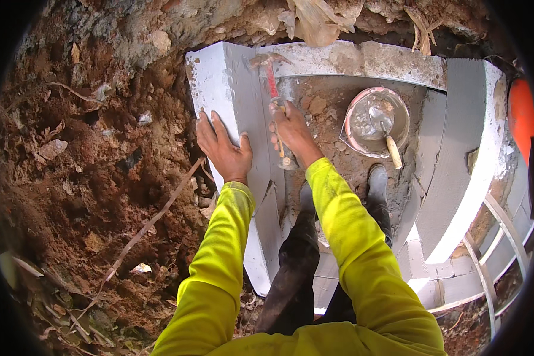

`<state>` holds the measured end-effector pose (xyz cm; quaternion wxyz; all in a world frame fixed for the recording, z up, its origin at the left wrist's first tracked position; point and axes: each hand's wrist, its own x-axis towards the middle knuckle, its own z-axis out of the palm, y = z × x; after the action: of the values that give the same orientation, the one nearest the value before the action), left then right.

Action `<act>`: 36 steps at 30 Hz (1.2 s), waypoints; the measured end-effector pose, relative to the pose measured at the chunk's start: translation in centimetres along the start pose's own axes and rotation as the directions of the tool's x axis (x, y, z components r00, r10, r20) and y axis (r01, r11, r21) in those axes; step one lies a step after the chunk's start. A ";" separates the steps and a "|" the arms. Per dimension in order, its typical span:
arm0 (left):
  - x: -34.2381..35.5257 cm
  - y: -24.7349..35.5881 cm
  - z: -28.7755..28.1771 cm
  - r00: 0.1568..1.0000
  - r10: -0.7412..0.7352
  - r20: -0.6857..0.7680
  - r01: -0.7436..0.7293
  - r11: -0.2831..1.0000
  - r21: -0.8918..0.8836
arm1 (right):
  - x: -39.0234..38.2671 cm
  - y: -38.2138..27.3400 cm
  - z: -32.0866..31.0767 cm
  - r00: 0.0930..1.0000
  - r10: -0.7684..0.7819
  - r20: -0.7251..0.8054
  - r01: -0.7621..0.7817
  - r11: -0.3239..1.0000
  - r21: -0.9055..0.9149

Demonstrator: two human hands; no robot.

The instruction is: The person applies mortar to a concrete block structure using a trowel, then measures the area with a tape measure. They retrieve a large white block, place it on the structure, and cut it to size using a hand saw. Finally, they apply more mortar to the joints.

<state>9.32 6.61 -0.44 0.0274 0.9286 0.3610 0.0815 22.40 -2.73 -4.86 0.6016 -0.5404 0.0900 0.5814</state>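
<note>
My left hand [224, 145] rests with spread fingers on a pale grey block [210, 77] along the left side of the walled enclosure. Just right of it, my right hand [291, 130] is wrapped round the handle of a red-handled hammer [272, 80], whose pick-like head lies at the block's far end, near the back wall [311, 58]. A yellowish length with a metal end shows below my fist; whether it is part of the same tool I cannot tell. A bucket [351, 133] holding grey material and a wooden-handled trowel [393, 149] stands to the right, inside the enclosure.
Rough reddish earth with roots [113, 196] rises at the left and back. My booted feet [377, 184] stand within the enclosure. At the right are a curved block wall [457, 166], pale curved strips [504, 231] and an orange object [519, 115], partly cut off.
</note>
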 end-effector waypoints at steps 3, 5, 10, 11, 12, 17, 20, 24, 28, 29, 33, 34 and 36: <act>0.2 -0.5 -0.2 1.000 0.007 0.011 -0.007 1.000 -0.006 | -1.9 -0.3 -0.6 0.981 0.073 -0.179 0.007 0.911 0.412; 0.6 -0.2 0.2 1.000 0.026 0.007 -0.026 1.000 -0.013 | 0.7 0.3 1.1 0.979 0.055 -0.198 0.037 0.901 0.433; -0.2 -0.2 -0.1 1.000 0.001 0.024 -0.001 1.000 -0.008 | 1.3 -1.0 0.9 0.995 0.095 -0.023 -0.090 0.985 0.149; -0.1 -0.4 -0.2 1.000 -0.003 0.028 0.003 1.000 -0.001 | 0.9 -1.3 0.0 0.993 0.111 -0.030 -0.107 0.988 0.110; 0.1 -0.4 -0.2 1.000 -0.002 0.015 0.001 1.000 0.008 | 0.1 -1.9 0.0 0.988 0.124 -0.092 -0.099 0.965 0.242; 1.0 -0.1 0.3 0.999 0.034 -0.017 -0.035 0.999 -0.033 | 2.1 -2.5 2.2 0.994 0.064 -0.085 -0.036 0.953 0.302; 0.3 -0.4 0.1 1.000 0.010 0.020 -0.009 1.000 -0.016 | 1.1 -2.9 1.2 0.992 0.120 -0.025 -0.111 0.965 0.237; 0.4 -0.5 0.1 0.999 0.053 0.001 -0.052 0.998 -0.033 | 2.0 -2.8 3.2 0.996 0.056 -0.071 -0.042 0.981 0.191; 0.2 -0.7 0.4 0.999 0.030 0.019 -0.029 0.999 -0.024 | 0.1 -3.2 -0.9 0.998 0.058 -0.014 -0.059 0.998 -0.026; 0.5 -0.8 0.3 0.999 0.033 0.014 -0.033 0.999 -0.014 | -0.8 -2.8 -2.3 0.999 0.045 -0.014 -0.046 0.994 -0.098; -0.3 -1.2 0.6 0.999 0.049 0.015 -0.049 0.999 0.008 | -10.1 0.8 -7.9 0.981 0.105 -0.164 -0.131 0.979 -0.159; -0.1 -1.4 1.0 0.998 0.066 -0.005 -0.066 0.998 0.010 | -12.1 2.7 -9.8 0.980 0.112 -0.162 -0.146 0.966 -0.215; -0.5 -1.8 0.8 0.997 0.077 -0.020 -0.077 0.997 0.015 | -16.8 6.4 -12.1 0.962 0.211 -0.173 -0.252 0.932 -0.260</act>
<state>7.93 7.61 -1.50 0.0141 0.9411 0.3258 0.0897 18.40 -23.65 -0.86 0.4385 -0.6454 0.1129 0.6152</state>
